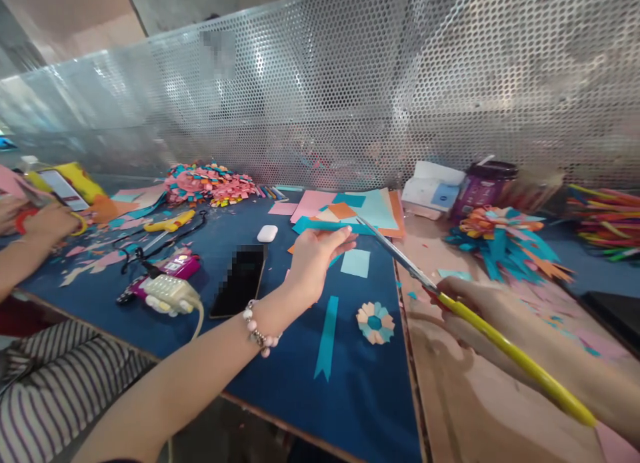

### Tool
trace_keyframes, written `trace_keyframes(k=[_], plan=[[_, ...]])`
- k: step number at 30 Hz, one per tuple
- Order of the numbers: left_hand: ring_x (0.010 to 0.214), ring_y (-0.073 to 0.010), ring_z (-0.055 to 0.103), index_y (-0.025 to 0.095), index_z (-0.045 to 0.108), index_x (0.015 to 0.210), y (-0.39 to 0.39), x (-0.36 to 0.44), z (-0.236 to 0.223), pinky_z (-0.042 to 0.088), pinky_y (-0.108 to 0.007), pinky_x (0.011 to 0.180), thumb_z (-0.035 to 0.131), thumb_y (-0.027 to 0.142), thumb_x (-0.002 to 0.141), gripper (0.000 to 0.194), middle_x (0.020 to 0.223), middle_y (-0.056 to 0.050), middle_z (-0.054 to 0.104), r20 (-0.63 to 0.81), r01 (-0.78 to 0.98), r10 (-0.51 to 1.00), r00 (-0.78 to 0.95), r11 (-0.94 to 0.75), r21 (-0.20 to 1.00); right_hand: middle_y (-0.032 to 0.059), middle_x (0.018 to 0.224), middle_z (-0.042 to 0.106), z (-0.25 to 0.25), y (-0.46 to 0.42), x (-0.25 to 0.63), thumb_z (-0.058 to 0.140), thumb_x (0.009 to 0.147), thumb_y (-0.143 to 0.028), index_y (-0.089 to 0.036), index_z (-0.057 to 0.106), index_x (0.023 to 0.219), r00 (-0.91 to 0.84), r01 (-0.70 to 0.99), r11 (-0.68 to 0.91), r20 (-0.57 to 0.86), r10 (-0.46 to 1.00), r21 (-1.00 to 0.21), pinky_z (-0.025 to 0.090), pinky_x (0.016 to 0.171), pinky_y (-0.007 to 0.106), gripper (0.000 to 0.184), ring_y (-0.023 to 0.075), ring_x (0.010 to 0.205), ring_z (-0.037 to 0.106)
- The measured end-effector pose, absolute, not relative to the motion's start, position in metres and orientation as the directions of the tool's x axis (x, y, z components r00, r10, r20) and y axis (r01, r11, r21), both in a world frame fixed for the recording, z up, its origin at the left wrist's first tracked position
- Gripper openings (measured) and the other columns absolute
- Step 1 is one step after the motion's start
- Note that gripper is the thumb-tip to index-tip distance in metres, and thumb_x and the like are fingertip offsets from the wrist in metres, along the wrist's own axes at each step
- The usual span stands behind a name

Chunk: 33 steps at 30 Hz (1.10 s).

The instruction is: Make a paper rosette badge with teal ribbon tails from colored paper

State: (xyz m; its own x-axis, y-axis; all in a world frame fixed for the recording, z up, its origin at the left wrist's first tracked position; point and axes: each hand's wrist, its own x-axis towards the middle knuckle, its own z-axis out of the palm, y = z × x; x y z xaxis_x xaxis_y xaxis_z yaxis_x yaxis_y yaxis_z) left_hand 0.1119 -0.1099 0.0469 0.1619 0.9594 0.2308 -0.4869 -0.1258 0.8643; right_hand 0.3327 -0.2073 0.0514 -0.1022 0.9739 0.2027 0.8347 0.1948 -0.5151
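My left hand [314, 255], with a beaded bracelet at its wrist, pinches a blue paper strip [370, 229] between thumb and fingers. Yellow-handled scissors [520, 359] are in my right hand [473, 306], their blades pointing to the upper left. The blade tips come close to the strip's right part; whether they touch it I cannot tell. Below my left hand lie a notched blue paper ribbon [327, 333], a round paper rosette [385, 329] of peach and blue petals, and a pale green paper square [355, 263]. Stacked coloured paper sheets [387, 206] lie just behind.
To the left are a black phone [243, 279], a white earbud case [267, 233], a power strip [173, 293] with its cord and a pile of paper pieces [210, 185]. Another person's hands [43, 226] work at far left. Ribbon bundles [525, 246] lie right, below a perforated metal screen [340, 96].
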Motion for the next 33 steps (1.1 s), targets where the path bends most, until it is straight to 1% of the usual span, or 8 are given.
trace_keyframes(k=[2,5,9,15,18,23,28,33], plan=[[0.080,-0.0176,0.067,0.012,0.067,0.076,-0.111,0.112,0.047,0.053,-0.037,0.085,0.071,0.023,0.069,0.014,0.075,-0.004,0.067,0.253,-0.498,0.953,0.169,-0.139,0.856,0.0019,0.058,0.062,0.051,-0.208,0.332,0.051,0.077,-0.039,-0.023,0.056,0.071,-0.134,0.839,0.201,0.166,0.977,-0.506,0.045,0.044,0.028,0.018,0.0182,0.050,0.058],[0.079,-0.0183,0.067,0.012,0.066,0.075,-0.114,0.113,0.047,0.054,-0.039,0.083,0.070,0.021,0.069,0.012,0.075,-0.004,0.067,0.255,-0.512,0.951,0.177,-0.132,0.849,0.0025,0.060,0.062,0.051,-0.208,0.330,0.051,0.076,-0.036,-0.022,0.056,0.075,-0.155,0.847,0.205,0.141,0.978,-0.491,0.044,0.045,0.028,0.015,0.0181,0.050,0.058],[0.076,-0.0169,0.067,0.012,0.066,0.073,-0.118,0.114,0.048,0.054,-0.038,0.085,0.070,0.020,0.068,0.010,0.072,-0.003,0.068,0.236,-0.515,0.955,0.180,-0.113,0.850,0.0044,0.065,0.064,0.050,-0.207,0.331,0.050,0.075,-0.032,-0.022,0.056,0.073,-0.170,0.847,0.218,0.143,0.975,-0.484,0.045,0.048,0.030,0.012,0.0199,0.056,0.061],[0.077,-0.0171,0.068,0.012,0.068,0.076,-0.120,0.114,0.050,0.054,-0.038,0.085,0.070,0.019,0.068,0.011,0.074,-0.004,0.069,0.231,-0.515,0.954,0.191,-0.103,0.851,0.0021,0.061,0.061,0.044,-0.204,0.330,0.048,0.072,-0.029,-0.022,0.053,0.073,-0.156,0.852,0.208,0.145,0.977,-0.481,0.043,0.047,0.028,0.008,0.0179,0.052,0.058],[0.075,-0.0158,0.067,0.012,0.068,0.073,-0.120,0.114,0.049,0.054,-0.038,0.086,0.070,0.019,0.068,0.008,0.072,-0.003,0.068,0.235,-0.518,0.955,0.179,-0.112,0.848,0.0007,0.058,0.059,0.042,-0.204,0.330,0.047,0.072,-0.027,-0.022,0.052,0.074,-0.153,0.856,0.202,0.139,0.978,-0.477,0.042,0.045,0.028,0.007,0.0169,0.049,0.056],[0.072,-0.0160,0.067,0.013,0.067,0.066,-0.121,0.115,0.048,0.054,-0.037,0.086,0.071,0.019,0.066,0.007,0.065,-0.002,0.066,0.211,-0.517,0.965,0.155,-0.103,0.850,0.0005,0.056,0.057,0.041,-0.204,0.330,0.048,0.072,-0.029,-0.023,0.052,0.072,-0.154,0.863,0.202,0.140,0.978,-0.462,0.042,0.045,0.028,0.007,0.0180,0.050,0.056],[0.072,-0.0156,0.067,0.013,0.068,0.066,-0.120,0.114,0.047,0.055,-0.037,0.084,0.072,0.020,0.066,0.007,0.067,-0.002,0.066,0.202,-0.513,0.966,0.160,-0.093,0.853,0.0022,0.058,0.060,0.041,-0.203,0.331,0.049,0.074,-0.035,-0.023,0.053,0.070,-0.154,0.867,0.206,0.149,0.977,-0.454,0.043,0.047,0.029,0.014,0.0185,0.052,0.057],[0.075,-0.0156,0.068,0.013,0.068,0.069,-0.119,0.114,0.046,0.053,-0.038,0.089,0.073,0.020,0.066,0.009,0.072,-0.002,0.067,0.191,-0.497,0.969,0.155,-0.091,0.863,0.0022,0.059,0.060,0.040,-0.205,0.329,0.049,0.075,-0.036,-0.023,0.053,0.069,-0.139,0.864,0.199,0.160,0.977,-0.462,0.044,0.048,0.029,0.015,0.0180,0.053,0.057]])
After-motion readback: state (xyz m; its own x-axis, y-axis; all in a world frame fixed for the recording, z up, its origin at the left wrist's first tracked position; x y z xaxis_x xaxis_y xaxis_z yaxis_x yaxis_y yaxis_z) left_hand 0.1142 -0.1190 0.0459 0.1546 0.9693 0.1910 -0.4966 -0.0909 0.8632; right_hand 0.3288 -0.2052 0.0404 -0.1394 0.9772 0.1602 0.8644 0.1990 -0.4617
